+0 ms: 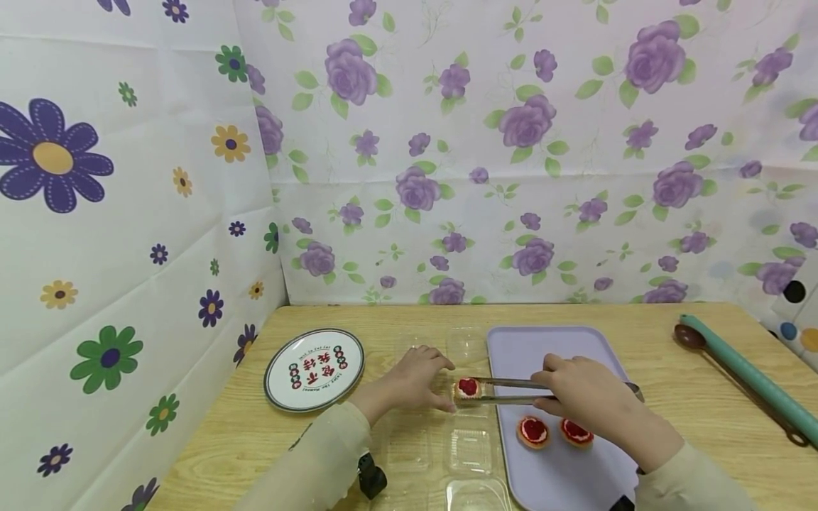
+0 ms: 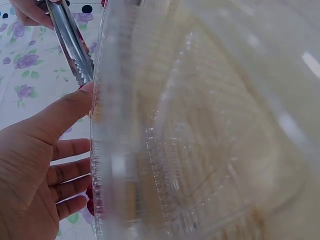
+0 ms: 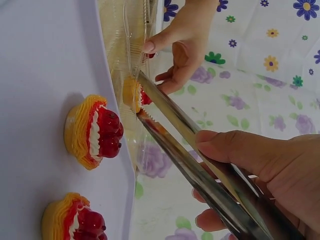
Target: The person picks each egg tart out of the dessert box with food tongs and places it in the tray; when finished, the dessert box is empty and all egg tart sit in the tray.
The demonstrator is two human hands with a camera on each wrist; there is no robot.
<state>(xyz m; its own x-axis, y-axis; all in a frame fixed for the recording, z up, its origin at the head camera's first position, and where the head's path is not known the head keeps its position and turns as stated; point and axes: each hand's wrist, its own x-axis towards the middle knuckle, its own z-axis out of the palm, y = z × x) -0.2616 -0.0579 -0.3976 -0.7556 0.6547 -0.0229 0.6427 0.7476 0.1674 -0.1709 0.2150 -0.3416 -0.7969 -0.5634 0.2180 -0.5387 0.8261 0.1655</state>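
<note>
My right hand [image 1: 588,394] grips metal tongs [image 1: 517,400], with the thumb on one arm and fingers on the other. Between the tong tips sits a small fruit tart [image 1: 468,388] with a red topping, at a clear plastic container [image 1: 469,447]. Fingers spread, my left hand [image 1: 412,380] is beside that tart at the container's edge. In the left wrist view its thumb is by the clear rim [image 2: 95,150], and the plastic covers part of the view. Two more tarts, one nearer the rim [image 1: 533,432] and a second tart [image 1: 576,432], lie on the lilac tray [image 1: 556,475].
A white plate [image 1: 287,387] with red lettering and a dark rim stands at the left. Toward the right edge lie a brown spoon [image 1: 741,369] and a long teal tool [image 1: 754,380]. Flowered cloth [image 1: 473,234] hangs behind the wooden table [image 1: 217,454].
</note>
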